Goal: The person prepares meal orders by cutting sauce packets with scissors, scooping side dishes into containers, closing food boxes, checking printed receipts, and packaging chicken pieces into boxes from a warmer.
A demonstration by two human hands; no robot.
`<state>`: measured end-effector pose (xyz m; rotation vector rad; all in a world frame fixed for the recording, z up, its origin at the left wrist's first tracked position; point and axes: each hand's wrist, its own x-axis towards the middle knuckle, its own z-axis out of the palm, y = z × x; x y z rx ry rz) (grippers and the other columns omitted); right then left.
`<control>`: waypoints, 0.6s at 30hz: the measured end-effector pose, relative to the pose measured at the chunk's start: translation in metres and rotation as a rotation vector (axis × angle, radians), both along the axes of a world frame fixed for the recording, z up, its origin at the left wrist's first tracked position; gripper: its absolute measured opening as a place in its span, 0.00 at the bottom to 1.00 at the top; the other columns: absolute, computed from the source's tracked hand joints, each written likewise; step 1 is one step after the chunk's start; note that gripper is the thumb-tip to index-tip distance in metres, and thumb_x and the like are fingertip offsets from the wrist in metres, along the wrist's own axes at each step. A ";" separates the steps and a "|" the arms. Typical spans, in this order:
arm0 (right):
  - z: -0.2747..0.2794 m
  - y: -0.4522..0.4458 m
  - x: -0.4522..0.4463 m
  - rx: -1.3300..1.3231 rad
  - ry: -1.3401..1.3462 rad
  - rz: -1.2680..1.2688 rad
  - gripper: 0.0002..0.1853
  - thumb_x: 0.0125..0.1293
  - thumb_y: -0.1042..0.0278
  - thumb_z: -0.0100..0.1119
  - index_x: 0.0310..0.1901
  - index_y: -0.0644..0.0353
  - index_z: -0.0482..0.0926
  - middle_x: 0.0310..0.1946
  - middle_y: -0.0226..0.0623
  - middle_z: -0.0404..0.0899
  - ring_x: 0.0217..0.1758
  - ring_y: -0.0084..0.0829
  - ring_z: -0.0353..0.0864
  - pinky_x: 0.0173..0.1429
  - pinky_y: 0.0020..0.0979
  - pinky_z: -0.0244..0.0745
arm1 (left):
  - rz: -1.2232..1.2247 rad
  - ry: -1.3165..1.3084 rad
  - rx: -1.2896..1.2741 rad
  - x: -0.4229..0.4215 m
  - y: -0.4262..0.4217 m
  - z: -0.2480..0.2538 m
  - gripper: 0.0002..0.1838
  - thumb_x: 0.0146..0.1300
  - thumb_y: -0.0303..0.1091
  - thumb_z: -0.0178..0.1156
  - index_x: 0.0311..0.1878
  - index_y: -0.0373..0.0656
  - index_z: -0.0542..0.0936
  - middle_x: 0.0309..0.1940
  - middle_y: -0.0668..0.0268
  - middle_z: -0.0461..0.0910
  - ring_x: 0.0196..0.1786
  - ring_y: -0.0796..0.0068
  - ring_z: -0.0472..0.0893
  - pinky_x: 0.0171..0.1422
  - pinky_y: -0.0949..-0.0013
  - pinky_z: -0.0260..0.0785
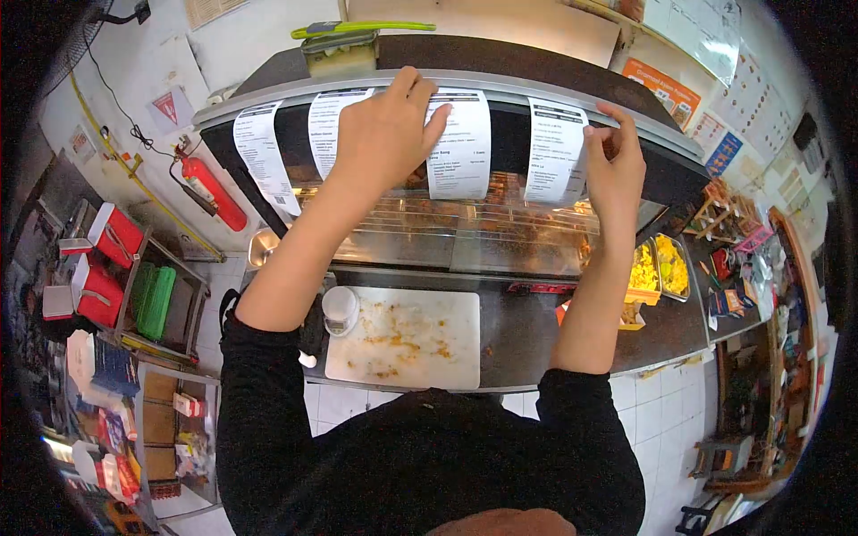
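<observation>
Several printed paper receipts hang in a row from the metal rail (295,100) atop a glass display case (402,241). My left hand (386,134) reaches up to the rail, fingers over its edge and thumb held apart, between the second receipt (329,134) and the third receipt (465,147). It partly covers both. At the rightmost receipt (556,152), my right hand (617,161) has its thumb and a bent finger together at the paper's right edge, with the index finger raised toward the rail. Farthest left hangs another receipt (265,156).
Below the case, a stained white cutting board (420,335) and a small white scale (340,310) lie on the dark counter. Trays of yellow food (657,268) stand at right. A green-handled tool (357,29) rests across a container (340,55) on top. A fire extinguisher (214,192) hangs left.
</observation>
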<state>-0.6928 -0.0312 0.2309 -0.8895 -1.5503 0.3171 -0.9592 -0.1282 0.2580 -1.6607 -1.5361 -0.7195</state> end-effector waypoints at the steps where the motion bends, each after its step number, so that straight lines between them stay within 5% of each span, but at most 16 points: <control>1: -0.001 0.001 0.000 0.000 0.001 0.002 0.17 0.70 0.73 0.61 0.59 0.53 0.80 0.29 0.36 0.83 0.29 0.22 0.77 0.39 0.29 0.74 | -0.016 -0.010 -0.003 0.000 -0.002 -0.001 0.14 0.72 0.49 0.58 0.50 0.52 0.83 0.48 0.66 0.80 0.31 0.60 0.86 0.32 0.59 0.78; 4: -0.001 0.002 -0.002 0.045 -0.074 0.011 0.11 0.70 0.71 0.59 0.51 0.51 0.84 0.29 0.36 0.82 0.31 0.28 0.80 0.41 0.32 0.75 | 0.001 -0.027 -0.027 0.004 -0.007 0.001 0.14 0.72 0.49 0.58 0.51 0.53 0.83 0.47 0.68 0.81 0.31 0.60 0.86 0.32 0.59 0.78; 6: 0.004 -0.002 -0.005 0.180 -0.335 -0.218 0.10 0.70 0.67 0.59 0.48 0.48 0.87 0.40 0.36 0.82 0.44 0.36 0.82 0.49 0.44 0.76 | -0.016 -0.020 -0.007 -0.001 -0.003 -0.001 0.13 0.72 0.48 0.58 0.50 0.54 0.83 0.47 0.69 0.81 0.31 0.60 0.86 0.32 0.59 0.78; 12: -0.001 -0.013 -0.035 0.170 -0.577 -0.402 0.16 0.71 0.61 0.60 0.58 0.40 0.85 0.65 0.39 0.71 0.69 0.45 0.67 0.64 0.60 0.62 | -0.061 -0.026 0.041 -0.004 -0.004 -0.009 0.11 0.68 0.43 0.62 0.47 0.50 0.84 0.49 0.71 0.81 0.31 0.62 0.86 0.33 0.58 0.79; 16: -0.014 -0.026 -0.040 0.589 -0.254 -0.334 0.27 0.72 0.55 0.59 0.71 0.49 0.74 0.71 0.52 0.64 0.75 0.51 0.58 0.75 0.54 0.54 | -0.213 -0.227 0.166 0.019 -0.039 -0.020 0.18 0.68 0.41 0.62 0.59 0.53 0.81 0.58 0.68 0.80 0.34 0.61 0.86 0.33 0.60 0.79; 17: -0.033 -0.035 -0.036 0.617 -0.161 -0.368 0.26 0.73 0.58 0.58 0.70 0.56 0.75 0.71 0.54 0.64 0.75 0.50 0.59 0.77 0.53 0.53 | -0.245 -0.193 0.141 0.025 -0.055 -0.038 0.18 0.67 0.40 0.62 0.60 0.54 0.82 0.55 0.65 0.82 0.35 0.64 0.85 0.35 0.60 0.79; 18: -0.052 -0.051 -0.030 0.604 -0.124 -0.310 0.23 0.74 0.60 0.57 0.67 0.58 0.77 0.70 0.53 0.65 0.73 0.51 0.61 0.77 0.52 0.55 | -0.335 0.011 0.387 0.038 -0.067 -0.058 0.16 0.67 0.41 0.62 0.57 0.55 0.82 0.49 0.65 0.84 0.36 0.64 0.85 0.38 0.59 0.79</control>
